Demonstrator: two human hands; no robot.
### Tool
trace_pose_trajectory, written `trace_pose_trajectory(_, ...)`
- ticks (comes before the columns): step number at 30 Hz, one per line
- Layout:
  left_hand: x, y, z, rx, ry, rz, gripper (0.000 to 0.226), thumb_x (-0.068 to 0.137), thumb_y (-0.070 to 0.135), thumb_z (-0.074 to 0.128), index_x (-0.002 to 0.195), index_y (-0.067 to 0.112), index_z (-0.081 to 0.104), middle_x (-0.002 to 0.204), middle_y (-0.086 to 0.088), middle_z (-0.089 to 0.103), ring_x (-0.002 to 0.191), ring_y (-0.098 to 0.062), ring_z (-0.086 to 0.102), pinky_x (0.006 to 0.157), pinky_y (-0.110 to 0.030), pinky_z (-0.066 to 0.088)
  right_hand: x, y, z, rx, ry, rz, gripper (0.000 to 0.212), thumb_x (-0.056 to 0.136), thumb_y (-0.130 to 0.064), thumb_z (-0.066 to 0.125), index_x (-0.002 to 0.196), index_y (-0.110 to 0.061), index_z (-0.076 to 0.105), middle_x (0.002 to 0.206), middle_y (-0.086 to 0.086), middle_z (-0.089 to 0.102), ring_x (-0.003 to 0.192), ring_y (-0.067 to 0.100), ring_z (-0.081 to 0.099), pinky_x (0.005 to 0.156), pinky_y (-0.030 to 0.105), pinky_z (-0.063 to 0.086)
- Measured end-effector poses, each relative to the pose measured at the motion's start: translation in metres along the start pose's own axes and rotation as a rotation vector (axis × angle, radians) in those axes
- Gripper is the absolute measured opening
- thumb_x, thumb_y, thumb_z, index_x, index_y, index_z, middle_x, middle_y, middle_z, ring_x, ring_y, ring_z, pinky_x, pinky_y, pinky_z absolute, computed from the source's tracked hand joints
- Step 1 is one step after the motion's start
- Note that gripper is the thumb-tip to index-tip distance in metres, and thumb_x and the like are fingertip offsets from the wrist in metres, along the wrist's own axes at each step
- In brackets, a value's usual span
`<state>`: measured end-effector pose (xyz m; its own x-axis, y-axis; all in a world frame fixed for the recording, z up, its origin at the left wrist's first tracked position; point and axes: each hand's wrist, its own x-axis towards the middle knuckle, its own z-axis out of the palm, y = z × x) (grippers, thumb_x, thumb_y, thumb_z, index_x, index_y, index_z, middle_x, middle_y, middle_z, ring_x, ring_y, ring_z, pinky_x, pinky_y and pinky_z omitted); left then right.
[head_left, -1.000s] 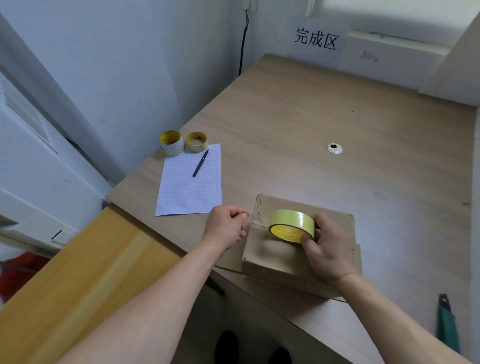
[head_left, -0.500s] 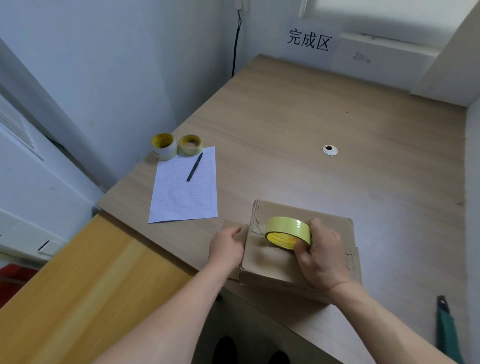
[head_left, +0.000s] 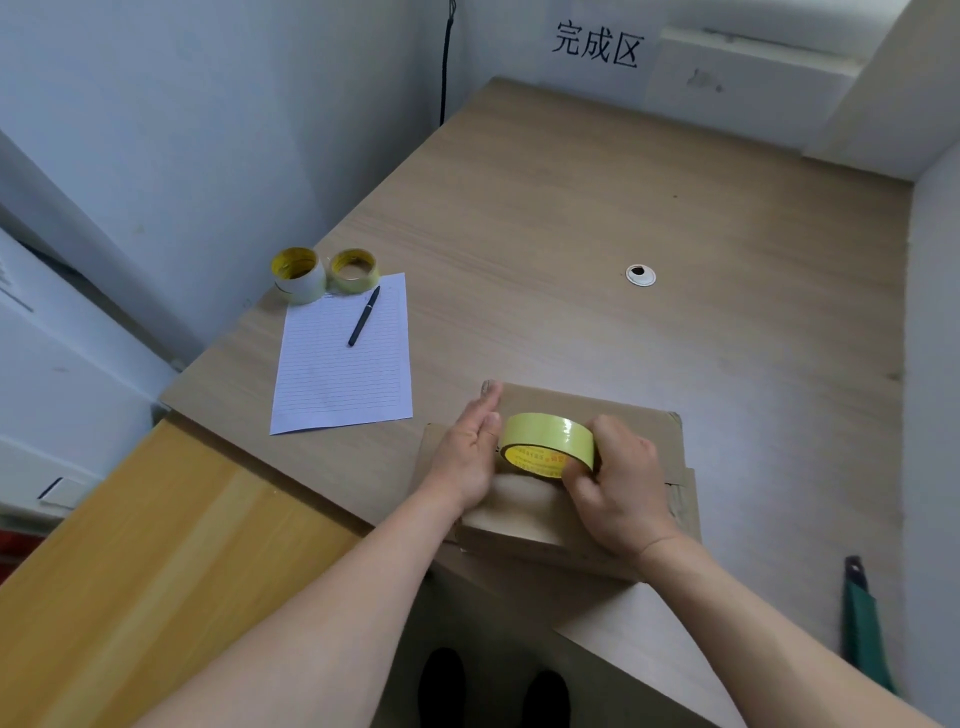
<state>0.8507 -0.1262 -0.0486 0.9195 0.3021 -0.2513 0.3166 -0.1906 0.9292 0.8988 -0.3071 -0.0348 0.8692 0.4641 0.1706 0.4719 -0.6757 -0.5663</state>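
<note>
Taping cardboard box (head_left: 639, 431) on table (head_left: 571, 218).
R hand (head_left: 613, 488) grips tape roll (head_left: 545, 441) atop box; L hand (head_left: 467, 452), fingers straight, presses box at roll's 9 o'clock.

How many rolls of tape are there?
3. One yellow roll stands on the cardboard box, gripped by the right hand. A white-sided roll and a yellowish roll sit together beyond the lined paper. None seems hidden.
</note>
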Motion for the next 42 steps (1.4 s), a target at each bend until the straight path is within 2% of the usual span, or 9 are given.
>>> trace_pose_trajectory(3, 0.002, -0.002, 0.0, 0.012, 0.023, 0.014, 0.042, 0.107, 0.026, 0.037, 0.149, 0.033, 0.036, 0.158, 0.012, 0.028, 0.147, -0.005, 0.02, 0.121, -0.025, 0.017, 0.008, 0.001, -0.016, 0.246, -0.119, 0.112, 0.021, 0.069, -0.03, 0.062, 0.074, -0.016, 0.047, 0.068, -0.004, 0.049, 0.066, 0.024, 0.046, 0.06, 0.039, 0.033)
trace_pose_trajectory(10, 0.002, -0.003, 0.001, 0.053, 0.055, -0.014, 0.041, 0.107, 0.03, 0.036, 0.146, 0.042, 0.038, 0.153, 0.019, 0.032, 0.139, 0.004, 0.027, 0.109, -0.011, 0.019, 0.019, 0.03, -0.085, 0.713, -0.291, 0.234, 0.043, 0.058, -0.033, 0.073, 0.074, 0.002, 0.055, 0.061, 0.005, 0.049, 0.059, 0.019, 0.047, 0.053, 0.029, 0.035)
trace_pose_trajectory(12, 0.003, -0.004, 0.001, 0.065, 0.066, -0.012, 0.04, 0.106, 0.031, 0.037, 0.143, 0.047, 0.038, 0.153, 0.02, 0.034, 0.137, 0.007, 0.028, 0.108, -0.01, 0.02, 0.017, 0.04, -0.103, 0.597, -0.277, 0.203, 0.044, 0.066, -0.046, 0.065, 0.07, -0.003, 0.055, 0.059, 0.001, 0.046, 0.058, 0.017, 0.044, 0.053, 0.031, 0.033)
trace_pose_trajectory(18, 0.002, -0.003, 0.002, 0.113, 0.091, 0.006, 0.041, 0.106, 0.028, 0.038, 0.146, 0.038, 0.041, 0.149, 0.021, 0.036, 0.133, 0.01, 0.028, 0.094, 0.009, 0.017, 0.009, 0.072, -0.13, -0.273, -0.199, 0.092, 0.031, 0.077, -0.045, 0.073, 0.062, -0.023, 0.056, 0.053, -0.004, 0.055, 0.057, 0.015, 0.052, 0.05, 0.031, 0.035)
trace_pose_trajectory(32, 0.002, -0.002, 0.004, 0.113, 0.087, -0.002, 0.043, 0.106, 0.019, 0.04, 0.148, 0.028, 0.04, 0.155, 0.012, 0.033, 0.133, 0.009, 0.026, 0.09, 0.012, 0.016, -0.017, 0.101, -0.097, -0.175, -0.266, 0.353, 0.044, 0.073, -0.068, 0.069, 0.07, -0.025, 0.058, 0.066, -0.005, 0.06, 0.067, 0.017, 0.057, 0.055, 0.035, 0.043)
trace_pose_trajectory(35, 0.002, -0.002, 0.003, 0.12, 0.081, -0.011, 0.044, 0.106, 0.019, 0.04, 0.148, 0.032, 0.039, 0.155, 0.013, 0.032, 0.133, 0.009, 0.025, 0.089, 0.012, 0.016, -0.019, 0.113, -0.088, 0.143, -0.315, 0.514, 0.038, 0.071, -0.058, 0.079, 0.09, -0.03, 0.061, 0.084, 0.0, 0.064, 0.077, 0.019, 0.061, 0.057, 0.035, 0.049)
trace_pose_trajectory(37, 0.001, 0.001, 0.004, 0.122, 0.075, -0.014, 0.045, 0.106, 0.018, 0.04, 0.149, 0.031, 0.038, 0.155, 0.013, 0.03, 0.133, 0.009, 0.024, 0.094, 0.009, 0.016, -0.017, 0.12, -0.085, 0.295, -0.359, 0.544, 0.059, 0.071, -0.053, 0.082, 0.119, -0.035, 0.055, 0.109, 0.0, 0.066, 0.099, 0.017, 0.063, 0.08, 0.037, 0.055)
trace_pose_trajectory(39, 0.001, 0.004, 0.004, 0.127, 0.069, -0.015, 0.046, 0.106, 0.017, 0.04, 0.149, 0.032, 0.036, 0.157, 0.013, 0.028, 0.133, 0.008, 0.024, 0.103, -0.001, 0.017, -0.01, 0.119, -0.09, 0.297, -0.385, 0.48, 0.087, 0.072, -0.045, 0.085, 0.145, -0.04, 0.037, 0.14, -0.004, 0.051, 0.129, 0.016, 0.05, 0.101, 0.035, 0.044)
trace_pose_trajectory(42, 0.002, 0.005, 0.002, 0.175, 0.048, -0.019, 0.048, 0.106, 0.019, 0.041, 0.15, 0.034, 0.034, 0.158, 0.015, 0.026, 0.133, 0.01, 0.023, 0.105, -0.005, 0.016, 0.011, 0.1, -0.102, 0.087, -0.436, 0.242, 0.104, 0.072, -0.033, 0.082, 0.153, -0.044, 0.018, 0.161, -0.012, 0.021, 0.148, 0.009, 0.021, 0.112, 0.027, 0.027)
